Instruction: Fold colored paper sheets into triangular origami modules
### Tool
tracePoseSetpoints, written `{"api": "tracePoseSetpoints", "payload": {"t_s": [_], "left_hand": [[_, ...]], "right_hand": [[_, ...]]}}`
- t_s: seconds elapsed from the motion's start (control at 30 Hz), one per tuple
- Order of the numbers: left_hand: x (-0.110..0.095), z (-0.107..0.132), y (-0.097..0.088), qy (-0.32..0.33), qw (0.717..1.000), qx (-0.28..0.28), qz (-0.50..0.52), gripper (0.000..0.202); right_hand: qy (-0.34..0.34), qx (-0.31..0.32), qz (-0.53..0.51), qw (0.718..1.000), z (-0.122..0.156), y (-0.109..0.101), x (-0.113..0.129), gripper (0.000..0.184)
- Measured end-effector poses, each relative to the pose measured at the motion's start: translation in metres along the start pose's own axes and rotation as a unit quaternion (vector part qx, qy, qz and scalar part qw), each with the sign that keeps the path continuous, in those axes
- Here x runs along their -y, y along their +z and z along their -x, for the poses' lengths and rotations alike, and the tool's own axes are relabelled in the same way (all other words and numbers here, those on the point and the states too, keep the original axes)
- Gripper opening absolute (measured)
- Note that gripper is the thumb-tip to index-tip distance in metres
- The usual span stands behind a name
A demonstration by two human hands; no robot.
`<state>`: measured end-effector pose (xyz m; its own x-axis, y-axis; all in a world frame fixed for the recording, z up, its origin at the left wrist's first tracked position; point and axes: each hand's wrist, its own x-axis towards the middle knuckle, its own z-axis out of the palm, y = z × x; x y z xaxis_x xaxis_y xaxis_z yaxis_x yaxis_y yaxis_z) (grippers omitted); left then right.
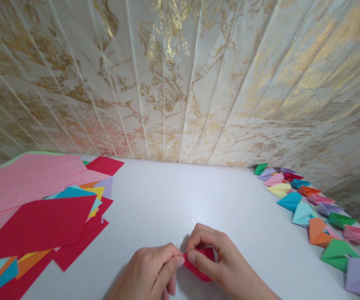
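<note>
Both hands meet low in the middle of the view over a white table (167,196). My left hand (150,271) is closed, its thumb pinching the left edge of a small folded red paper piece (202,266). My right hand (220,258) curls round the same red piece, thumb in front and fingers bent over its top. Most of the red piece is hidden between the fingers.
A loose pile of flat coloured paper sheets (39,208), mostly red and pink, covers the table's left side. A row of several folded paper pieces (317,212) in many colours runs along the right edge. A gold-patterned wall (180,79) stands right behind the table.
</note>
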<state>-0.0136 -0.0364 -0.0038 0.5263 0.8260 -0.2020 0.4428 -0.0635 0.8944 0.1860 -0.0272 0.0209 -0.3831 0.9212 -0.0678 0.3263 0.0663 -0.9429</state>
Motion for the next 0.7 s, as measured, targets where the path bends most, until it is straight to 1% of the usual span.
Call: {"api": "tracePoseSetpoints", "payload": {"t_s": [0.07,0.13,0.17,0.27,0.33,0.4,0.47,0.57,0.67,0.7], "left_hand": [[0.001,0.001,0.001,0.011,0.999,-0.021,-0.043,0.047],[0.001,0.001,0.001,0.029,0.997,-0.027,-0.064,0.046],[0.000,0.001,0.001,0.037,0.997,-0.023,-0.064,0.046],[-0.004,0.001,0.000,0.042,0.998,-0.018,-0.040,0.046],[-0.007,0.001,-0.001,0.021,0.999,-0.042,-0.020,0.047],[-0.009,0.002,-0.002,0.002,0.998,-0.060,0.000,0.046],[-0.008,0.001,-0.002,-0.012,0.998,-0.049,0.025,0.042],[-0.004,-0.003,-0.002,-0.024,0.996,-0.013,0.089,0.031],[-0.001,-0.008,-0.002,-0.058,0.984,0.004,0.171,0.033],[-0.001,-0.009,-0.002,-0.072,0.978,0.008,0.197,0.036]], "right_hand": [[-0.029,-0.002,0.021,0.999,0.001,0.002,0.002,0.022],[-0.042,-0.007,0.024,0.999,0.002,0.004,0.002,0.025],[-0.034,-0.007,0.016,0.999,0.002,0.004,0.001,0.027],[0.032,0.004,-0.055,0.998,0.000,0.000,-0.007,0.032],[0.071,0.020,-0.110,0.991,-0.003,-0.005,-0.012,0.037],[0.096,0.025,-0.135,0.986,-0.005,-0.009,-0.014,0.042],[0.104,0.017,-0.125,0.987,-0.005,-0.011,-0.014,0.043],[0.088,0.014,-0.096,0.991,-0.004,-0.010,-0.011,0.039],[0.102,0.026,-0.086,0.991,-0.004,-0.010,-0.009,0.041],[0.103,0.019,-0.069,0.992,-0.004,-0.012,-0.007,0.042]]}}
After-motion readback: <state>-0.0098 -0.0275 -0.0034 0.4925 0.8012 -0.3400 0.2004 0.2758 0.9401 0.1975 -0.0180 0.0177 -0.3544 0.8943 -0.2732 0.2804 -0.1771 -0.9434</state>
